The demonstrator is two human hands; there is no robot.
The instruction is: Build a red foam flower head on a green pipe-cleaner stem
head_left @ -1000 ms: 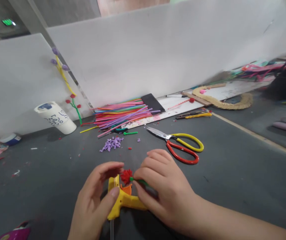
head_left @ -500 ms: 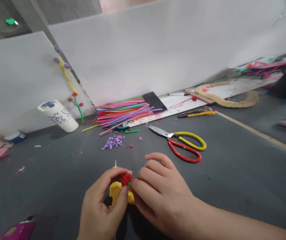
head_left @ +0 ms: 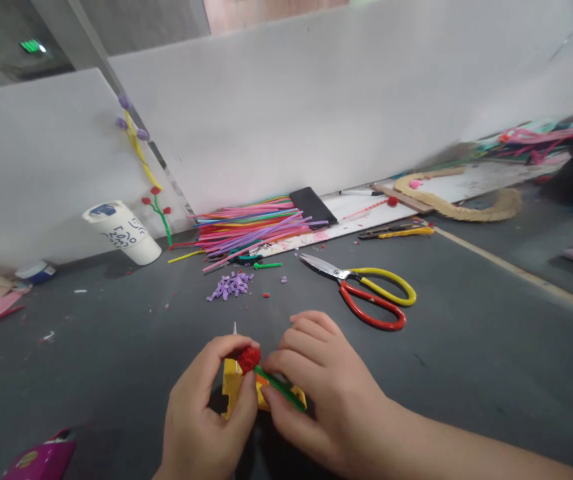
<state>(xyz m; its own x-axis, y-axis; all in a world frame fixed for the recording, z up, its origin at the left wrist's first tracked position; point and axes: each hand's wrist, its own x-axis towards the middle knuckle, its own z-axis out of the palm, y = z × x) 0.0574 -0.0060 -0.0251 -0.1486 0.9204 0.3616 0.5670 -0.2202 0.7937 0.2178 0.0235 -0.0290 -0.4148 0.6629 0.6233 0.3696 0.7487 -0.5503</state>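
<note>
a dark grey bench runs back to white partition boards. at the near middle, the left hand has thumb and fingers clamped on a red flower head, above a yellow glue gun. its green stem passes between the right hand's thumb and forefinger; whether they press on it cannot be told. the flower should be light, its fuzzy head soft and easily crushed, the stem bendable but firmer, best held just below the head. its long axis slants, head toward the far left, stem toward the near right. beyond lie purple snippets, scissors to their right, then a coloured bundle.
</note>
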